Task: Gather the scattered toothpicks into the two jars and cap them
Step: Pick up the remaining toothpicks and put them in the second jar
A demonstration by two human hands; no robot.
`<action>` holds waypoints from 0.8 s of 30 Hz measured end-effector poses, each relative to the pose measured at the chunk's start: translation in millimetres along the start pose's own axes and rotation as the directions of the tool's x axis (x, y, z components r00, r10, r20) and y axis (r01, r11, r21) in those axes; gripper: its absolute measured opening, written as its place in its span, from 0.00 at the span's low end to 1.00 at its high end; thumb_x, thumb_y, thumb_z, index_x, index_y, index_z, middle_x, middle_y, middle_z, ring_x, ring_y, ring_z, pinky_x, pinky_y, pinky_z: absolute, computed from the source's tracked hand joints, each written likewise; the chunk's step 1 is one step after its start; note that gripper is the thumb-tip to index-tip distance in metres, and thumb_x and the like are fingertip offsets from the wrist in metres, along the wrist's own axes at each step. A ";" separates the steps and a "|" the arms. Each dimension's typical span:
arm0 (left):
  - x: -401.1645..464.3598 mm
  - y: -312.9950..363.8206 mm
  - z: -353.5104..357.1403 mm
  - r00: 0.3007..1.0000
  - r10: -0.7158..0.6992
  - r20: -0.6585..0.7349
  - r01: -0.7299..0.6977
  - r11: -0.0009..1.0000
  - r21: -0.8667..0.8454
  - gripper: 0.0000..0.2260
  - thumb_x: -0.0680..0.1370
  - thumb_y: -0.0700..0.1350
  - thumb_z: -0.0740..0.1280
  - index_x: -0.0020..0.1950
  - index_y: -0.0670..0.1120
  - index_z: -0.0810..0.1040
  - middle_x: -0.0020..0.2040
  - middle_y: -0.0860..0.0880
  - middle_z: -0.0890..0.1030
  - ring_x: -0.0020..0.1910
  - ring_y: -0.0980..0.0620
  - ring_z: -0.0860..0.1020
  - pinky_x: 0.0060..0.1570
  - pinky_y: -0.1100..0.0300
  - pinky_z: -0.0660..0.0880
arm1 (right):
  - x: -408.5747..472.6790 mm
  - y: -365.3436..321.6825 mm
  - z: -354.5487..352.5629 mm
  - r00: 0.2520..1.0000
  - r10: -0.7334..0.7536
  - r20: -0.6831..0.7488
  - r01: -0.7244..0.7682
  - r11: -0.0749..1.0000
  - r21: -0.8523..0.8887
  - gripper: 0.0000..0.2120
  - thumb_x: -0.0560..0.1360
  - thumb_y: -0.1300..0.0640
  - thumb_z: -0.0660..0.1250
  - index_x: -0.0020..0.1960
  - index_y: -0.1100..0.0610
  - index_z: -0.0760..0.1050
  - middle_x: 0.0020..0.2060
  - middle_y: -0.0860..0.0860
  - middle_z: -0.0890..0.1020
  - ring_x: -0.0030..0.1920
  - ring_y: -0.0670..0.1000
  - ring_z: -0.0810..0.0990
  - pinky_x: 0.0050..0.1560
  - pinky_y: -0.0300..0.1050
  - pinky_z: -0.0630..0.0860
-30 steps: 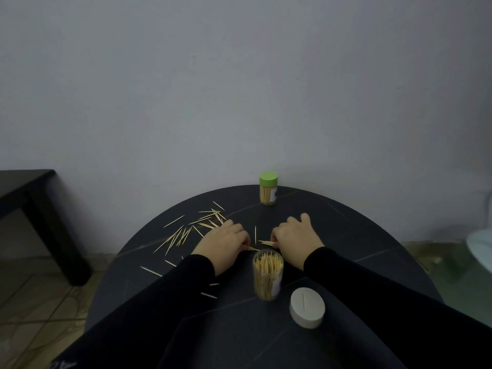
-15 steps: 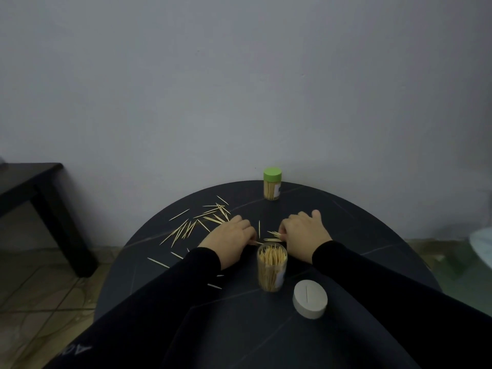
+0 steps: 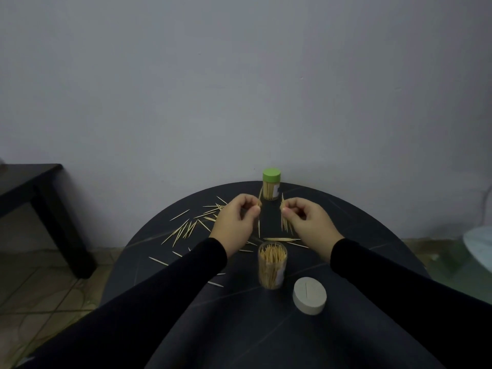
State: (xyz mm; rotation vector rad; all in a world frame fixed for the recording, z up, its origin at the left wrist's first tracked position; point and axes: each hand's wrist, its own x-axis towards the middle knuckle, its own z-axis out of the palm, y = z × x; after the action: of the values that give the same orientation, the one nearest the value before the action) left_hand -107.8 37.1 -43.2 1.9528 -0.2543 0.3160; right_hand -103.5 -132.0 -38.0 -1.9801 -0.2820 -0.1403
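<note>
Toothpicks are up off the counter (image 3: 346,222) in both hands, and that is where the risk sits. The left hand (image 3: 234,225) has its grip pinched tight at the fingertips round what looks like a single stick (maybe two; too thin to be sure), which hangs down from the pinch. The right hand (image 3: 308,222) pinches a small loose bundle (image 3: 285,222) near its upper end, so the lower ends fan out below the fingers. Both hands are raised a little beyond the open jar (image 3: 272,265), which stands upright near the person and already looks well filled, sticks reaching close to its rim.

From here I would worry about three things. A bundle held only at the top could splay or shed a stick on the way over, adding to the scatter. The jar is narrow and crowded, so incoming sticks may catch on those already standing, or ride up above the rim and stop the grey cap (image 3: 309,295), lying just beside the jar on its right, from seating. A sleeve or wrist swinging in could also knock the jar over and undo the lot.

Plenty remains: loose toothpicks (image 3: 186,229) lie spread on the left, with a few more (image 3: 281,239) between the hands and the jar. The green-capped jar (image 3: 271,184) at the far edge looks closed.
</note>
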 end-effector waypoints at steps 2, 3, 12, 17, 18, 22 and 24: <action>-3.5 2.8 -0.8 1.000 -0.018 0.003 0.018 0.993 -0.119 0.05 0.79 0.41 0.63 0.48 0.51 0.75 0.44 0.53 0.77 0.43 0.58 0.75 0.42 0.70 0.71 | -8.8 -6.3 1.0 1.000 -0.002 -0.004 0.003 0.987 0.161 0.05 0.79 0.59 0.63 0.49 0.51 0.76 0.41 0.48 0.78 0.44 0.45 0.76 0.46 0.37 0.72; -5.3 2.9 -1.9 1.000 -0.022 0.014 0.024 0.985 -0.173 0.05 0.79 0.41 0.64 0.49 0.51 0.75 0.44 0.52 0.77 0.45 0.56 0.76 0.44 0.68 0.72 | -12.9 -8.0 2.6 1.000 0.001 -0.003 0.000 0.977 0.212 0.06 0.79 0.59 0.63 0.50 0.51 0.76 0.42 0.48 0.79 0.45 0.45 0.77 0.47 0.36 0.72; -29.7 -1.7 -4.7 0.988 -0.049 0.150 0.095 0.943 -0.320 0.04 0.75 0.39 0.69 0.46 0.47 0.79 0.42 0.49 0.80 0.44 0.53 0.79 0.48 0.59 0.75 | -36.2 -1.6 8.7 0.991 0.025 0.129 -0.061 0.956 0.288 0.06 0.78 0.61 0.63 0.52 0.55 0.78 0.43 0.49 0.81 0.45 0.44 0.79 0.48 0.37 0.77; -39.0 -10.2 -6.9 0.974 -0.078 0.214 0.121 0.973 -0.195 0.02 0.71 0.48 0.73 0.42 0.53 0.82 0.46 0.48 0.82 0.50 0.49 0.80 0.56 0.47 0.76 | -38.5 2.8 3.6 0.984 0.008 0.178 -0.034 0.989 0.143 0.04 0.77 0.58 0.66 0.50 0.52 0.79 0.47 0.52 0.81 0.50 0.49 0.80 0.53 0.44 0.78; -40.1 -12.0 -7.7 0.971 -0.086 0.223 0.126 0.977 -0.172 0.04 0.70 0.51 0.73 0.42 0.53 0.82 0.47 0.48 0.82 0.51 0.49 0.80 0.57 0.45 0.75 | -37.3 2.8 1.5 0.981 0.006 0.195 -0.024 0.996 0.091 0.04 0.76 0.57 0.66 0.49 0.50 0.78 0.47 0.50 0.81 0.50 0.48 0.80 0.53 0.42 0.78; -45.8 -14.3 -9.8 0.966 -0.056 0.251 0.079 0.993 -0.083 0.11 0.68 0.57 0.72 0.48 0.57 0.80 0.51 0.55 0.80 0.56 0.52 0.77 0.59 0.45 0.74 | -30.9 3.6 -13.1 0.957 -0.014 0.291 0.041 0.996 -0.086 0.05 0.76 0.55 0.67 0.49 0.47 0.78 0.46 0.46 0.81 0.49 0.50 0.79 0.51 0.43 0.77; -48.7 -12.7 -12.1 0.972 0.012 0.235 -0.010 1.000 -0.006 0.17 0.67 0.62 0.68 0.54 0.62 0.76 0.54 0.61 0.77 0.60 0.58 0.72 0.60 0.52 0.72 | -27.7 5.7 -20.9 0.943 -0.018 0.332 0.068 0.988 -0.141 0.06 0.76 0.54 0.68 0.52 0.46 0.77 0.48 0.46 0.80 0.49 0.53 0.78 0.49 0.42 0.76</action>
State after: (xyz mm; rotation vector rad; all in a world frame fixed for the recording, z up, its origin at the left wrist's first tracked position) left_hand -150.8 54.7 -66.0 1.9846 -0.4193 0.0899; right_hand -128.2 -156.9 -40.5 -2.1461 -0.5457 0.1495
